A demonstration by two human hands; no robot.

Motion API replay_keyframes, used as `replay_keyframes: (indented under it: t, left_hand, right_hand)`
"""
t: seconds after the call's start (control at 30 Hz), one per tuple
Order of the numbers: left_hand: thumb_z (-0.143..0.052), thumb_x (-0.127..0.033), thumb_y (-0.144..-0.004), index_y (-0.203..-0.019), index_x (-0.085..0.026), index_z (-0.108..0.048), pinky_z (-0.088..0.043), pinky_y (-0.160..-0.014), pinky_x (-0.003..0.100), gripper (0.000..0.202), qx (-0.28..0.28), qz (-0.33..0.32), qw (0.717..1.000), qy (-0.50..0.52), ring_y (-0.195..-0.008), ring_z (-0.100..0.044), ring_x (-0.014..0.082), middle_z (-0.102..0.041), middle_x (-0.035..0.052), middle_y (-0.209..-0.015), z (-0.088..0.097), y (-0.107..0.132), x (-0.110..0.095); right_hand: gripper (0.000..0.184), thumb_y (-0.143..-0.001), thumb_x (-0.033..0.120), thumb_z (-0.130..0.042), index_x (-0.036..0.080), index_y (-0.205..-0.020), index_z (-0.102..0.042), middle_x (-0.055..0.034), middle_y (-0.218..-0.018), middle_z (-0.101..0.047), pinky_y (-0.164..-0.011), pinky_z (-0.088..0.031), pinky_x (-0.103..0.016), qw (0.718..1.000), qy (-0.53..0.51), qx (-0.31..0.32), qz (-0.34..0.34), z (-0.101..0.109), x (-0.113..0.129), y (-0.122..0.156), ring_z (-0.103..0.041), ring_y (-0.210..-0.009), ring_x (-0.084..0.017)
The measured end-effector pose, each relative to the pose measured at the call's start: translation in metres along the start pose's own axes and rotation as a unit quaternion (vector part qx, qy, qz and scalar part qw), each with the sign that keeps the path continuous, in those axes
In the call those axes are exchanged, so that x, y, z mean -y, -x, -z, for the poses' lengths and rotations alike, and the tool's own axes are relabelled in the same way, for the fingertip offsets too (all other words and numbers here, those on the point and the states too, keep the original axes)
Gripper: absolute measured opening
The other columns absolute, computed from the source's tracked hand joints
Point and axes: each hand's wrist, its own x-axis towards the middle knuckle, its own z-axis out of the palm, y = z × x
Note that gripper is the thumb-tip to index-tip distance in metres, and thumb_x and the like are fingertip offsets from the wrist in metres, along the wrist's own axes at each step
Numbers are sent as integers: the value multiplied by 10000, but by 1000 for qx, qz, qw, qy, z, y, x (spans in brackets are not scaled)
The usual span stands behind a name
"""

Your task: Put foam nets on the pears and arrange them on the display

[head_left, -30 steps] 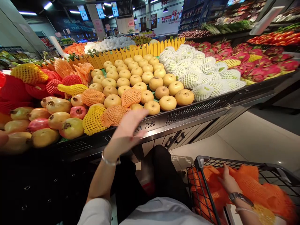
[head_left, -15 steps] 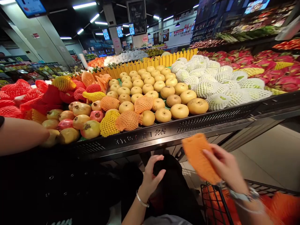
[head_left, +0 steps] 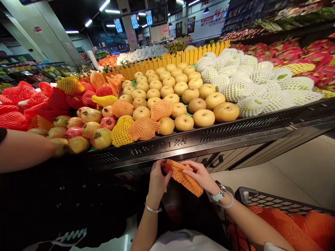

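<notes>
The left hand [head_left: 156, 181] has its thumb and fingers bent toward each other, gripping the left end of the orange net sleeve [head_left: 186, 177]. The right hand [head_left: 201, 176] pinches the upper edge, thumb and fingertips nearly together. The sleeve spans both sets of fingers; its free end hangs below the right fingertips. Beyond the fingers lies the display tray [head_left: 167, 144] with bare pears [head_left: 205, 118]. Right of them stands the cart [head_left: 243, 194] containing orange netting [head_left: 285, 225].
</notes>
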Motion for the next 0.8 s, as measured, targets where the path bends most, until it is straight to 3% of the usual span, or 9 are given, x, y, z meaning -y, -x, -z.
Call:
replay_keyframes:
  t: [0.07, 0.17, 0.27, 0.37, 0.43, 0.5, 0.57, 0.7, 0.8]
  left_hand:
    - [-650, -168, -778, -1075, -180, -542, -493, -729, 335, 316, 13, 35, 999, -6, -778, -594, 195, -615, 28, -831, -3, 0, 2]
    - [-643, -164, -767, -846, -197, -571, -475, -705, 318, 112, 23, 50, 998, -16, -759, -589, 197, -610, 18, -774, -9, 1, 5]
    - [-615, -189, -789, -801, -207, -542, -475, -681, 275, 76, -32, 61, 996, 53, -717, -604, 162, -620, -2, -769, -18, 4, 12]
    - [-633, -254, -792, -758, -210, -514, -451, -605, 225, 131, -92, 87, 986, 114, -608, -563, 118, -557, -44, -677, -30, 8, 18]
    - [-652, -267, -779, -715, -207, -500, -435, -590, 212, 175, -114, 93, 979, 139, -586, -529, 105, -512, -57, -636, -38, 8, 19]
    - [-663, -268, -764, -690, -203, -492, -421, -568, 200, 197, -137, 101, 970, 174, -567, -499, 95, -481, -64, -616, -45, 8, 17]
    - [-675, -276, -747, -674, -200, -486, -406, -536, 187, 215, -162, 121, 954, 222, -542, -474, 86, -455, -70, -596, -51, 7, 12]
    - [-715, -305, -714, -708, -196, -510, -423, -549, 185, 233, -176, 168, 914, 325, -553, -510, 91, -503, -62, -595, -59, 10, 0]
    - [-674, -350, -760, -809, -196, -576, -464, -644, 214, 189, -126, 172, 876, 432, -642, -567, 115, -582, -27, -679, -65, 19, -4]
  right_hand:
    - [317, -845, 436, -616, 173, -1001, -697, -15, -732, -604, -576, -412, -241, 1000, -2, 20, 1, -1, -4, -2, -518, -618, -136]
    - [299, -852, 418, -625, 182, -1022, -696, -13, -712, -581, -604, -434, -258, 999, 48, -7, 23, 2, -11, -4, -519, -633, -148]
    - [282, -876, 349, -613, 210, -1118, -655, -35, -809, -574, -699, -472, -304, 981, 152, -76, 92, 5, -20, -5, -551, -752, -184]
    - [257, -893, 220, -575, 239, -1146, -612, -73, -978, -543, -810, -462, -368, 924, 253, -215, 191, 6, -27, -4, -528, -930, -225]
    - [216, -861, 132, -593, 254, -1037, -623, -53, -924, -503, -795, -439, -368, 863, 293, -317, 262, 3, -26, 0, -502, -897, -216]
    - [217, -821, 80, -628, 256, -947, -612, -27, -847, -484, -767, -420, -351, 823, 304, -352, 325, -2, -22, 4, -488, -831, -197]
    - [206, -830, 90, -631, 244, -957, -584, -17, -804, -515, -730, -423, -335, 840, 298, -298, 341, -8, -17, 8, -498, -780, -186]
    - [188, -925, 288, -558, 198, -1087, -523, -57, -864, -606, -711, -477, -347, 924, 274, -126, 237, -17, -14, 6, -561, -795, -208]
    - [354, -910, 429, -554, 178, -1149, -484, -100, -982, -606, -765, -511, -371, 943, 227, -126, 209, -19, -21, 2, -584, -889, -235]
